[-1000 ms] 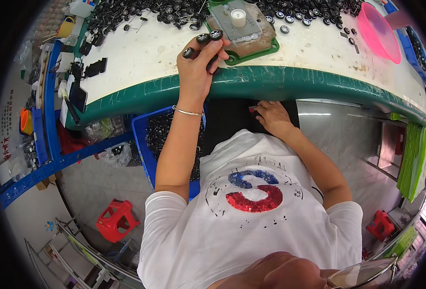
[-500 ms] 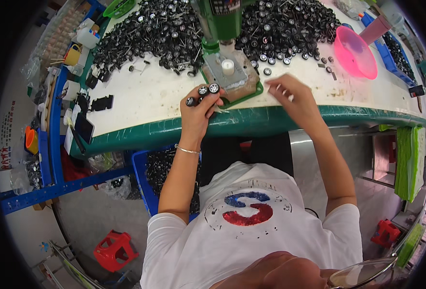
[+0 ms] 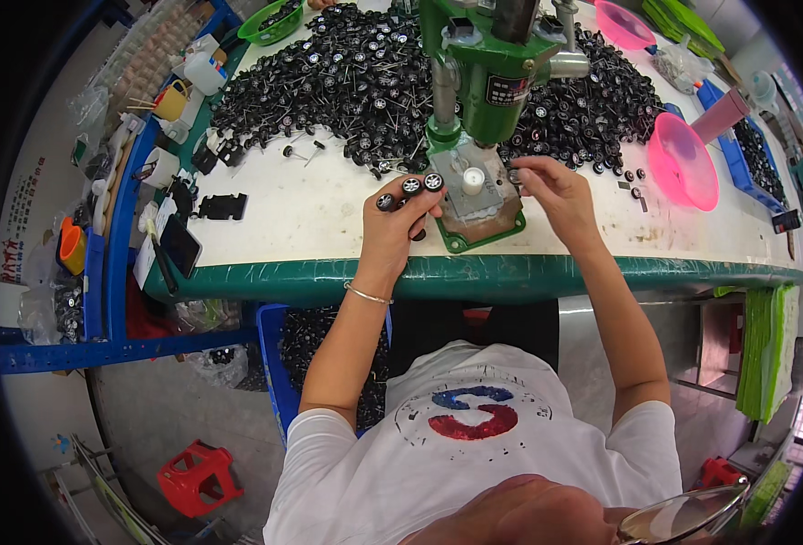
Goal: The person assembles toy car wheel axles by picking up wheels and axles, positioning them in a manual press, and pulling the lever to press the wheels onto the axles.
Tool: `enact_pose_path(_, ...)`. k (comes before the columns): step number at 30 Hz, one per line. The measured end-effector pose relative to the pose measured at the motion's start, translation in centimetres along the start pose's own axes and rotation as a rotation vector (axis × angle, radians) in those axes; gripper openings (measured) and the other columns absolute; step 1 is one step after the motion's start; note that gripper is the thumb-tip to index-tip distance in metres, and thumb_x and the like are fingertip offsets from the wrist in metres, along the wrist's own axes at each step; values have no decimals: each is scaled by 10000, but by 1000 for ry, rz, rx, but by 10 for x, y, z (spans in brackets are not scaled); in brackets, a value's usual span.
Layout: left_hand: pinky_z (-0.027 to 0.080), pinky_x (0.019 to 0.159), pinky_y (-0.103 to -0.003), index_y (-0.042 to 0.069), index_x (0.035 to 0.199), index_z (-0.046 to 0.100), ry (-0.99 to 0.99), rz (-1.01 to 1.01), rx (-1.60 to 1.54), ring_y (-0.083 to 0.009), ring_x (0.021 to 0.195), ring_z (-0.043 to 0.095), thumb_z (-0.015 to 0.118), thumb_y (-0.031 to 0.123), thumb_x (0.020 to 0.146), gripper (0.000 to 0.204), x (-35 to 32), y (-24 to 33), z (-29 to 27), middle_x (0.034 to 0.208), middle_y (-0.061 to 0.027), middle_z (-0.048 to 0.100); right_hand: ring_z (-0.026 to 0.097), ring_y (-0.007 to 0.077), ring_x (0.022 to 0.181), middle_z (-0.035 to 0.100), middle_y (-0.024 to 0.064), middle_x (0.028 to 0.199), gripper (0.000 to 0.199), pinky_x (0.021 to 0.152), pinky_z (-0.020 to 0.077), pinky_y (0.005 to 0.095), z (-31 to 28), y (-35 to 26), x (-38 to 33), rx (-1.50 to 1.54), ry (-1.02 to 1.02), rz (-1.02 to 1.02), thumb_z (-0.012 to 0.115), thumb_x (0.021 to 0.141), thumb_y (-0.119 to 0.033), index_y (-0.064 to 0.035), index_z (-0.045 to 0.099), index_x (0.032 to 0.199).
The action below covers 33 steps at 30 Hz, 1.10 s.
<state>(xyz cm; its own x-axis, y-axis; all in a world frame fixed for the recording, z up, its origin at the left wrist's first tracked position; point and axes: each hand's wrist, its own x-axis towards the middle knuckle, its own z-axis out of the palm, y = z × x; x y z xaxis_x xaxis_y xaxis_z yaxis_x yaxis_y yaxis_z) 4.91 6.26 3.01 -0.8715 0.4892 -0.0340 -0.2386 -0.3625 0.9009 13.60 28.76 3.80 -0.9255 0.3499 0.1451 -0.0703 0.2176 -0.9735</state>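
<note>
Bench w/ a white top (image 3: 301, 213) & a smooth green front edge (image 3: 510, 277) fills most of the head view. Big heap of black wheels on thin metal axles (image 3: 347, 82) covers its far part, prob. so stock's in reach but clear of my hands. Nearer me stands a green metal bench press (image 3: 492, 68); on its grey-brown flat base (image 3: 478, 222) sits a short white cylinder (image 3: 473, 179), prob. a rest for small pcs.

My L hand (image 3: 394, 229) is closed round several black wheels w/ silver spokes (image 3: 411, 186), just left of the base; bunching them prob. saves trips to the heap. My R hand (image 3: 560, 200) is at the base's right side, thumb & index together, clamped afaict on a small dark round pc (image 3: 514, 175), too small to ID. Fingertip pinch prob. gives finer aim. Round pink plastic bowl (image 3: 683, 162) sits farther right, well apart from both hands, prob. to avoid knocks.
</note>
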Motion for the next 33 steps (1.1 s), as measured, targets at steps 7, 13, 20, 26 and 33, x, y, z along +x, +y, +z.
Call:
enact_pose_path(7,276,461,-159,44,951,687,-11,43,110,-16,600,544,708,68,837,119,10,6,17,740,2,639,575,146,691,595,67,813,171,625,451,283,37,-20,17,-333,-71,-265,626,881,-102,0,661,1014)
enact_pose_path(13,258,452,-163,38,946,686,-13,3,67,-12,573,513,713,64,833,118,18,-1,18,703,2,622,554,227,699,539,88,803,133,617,436,313,45,-1,16,-320,6,-422,601,885,-84,-8,662,976)
enact_pose_path(20,255,451,-161,37,948,685,6,9,45,-12,568,515,719,59,827,127,19,0,27,694,7,619,550,171,704,540,54,802,161,615,430,280,43,-3,21,-321,-38,-373,592,918,-137,-19,658,1005)
enact_pose_path(26,267,469,-164,24,954,681,-30,5,93,-14,572,505,734,42,805,159,23,0,36,701,5,624,478,25,670,548,-41,791,268,596,392,191,14,-3,29,266,-12,62,515,997,-234,-41,676,1089)
enact_pose_path(33,320,490,-183,5,926,670,-66,29,73,-31,583,535,735,32,791,152,30,0,42,696,-4,626,541,51,706,617,-17,846,291,629,427,199,-36,-73,68,137,82,-117,490,997,-219,-25,646,1148)
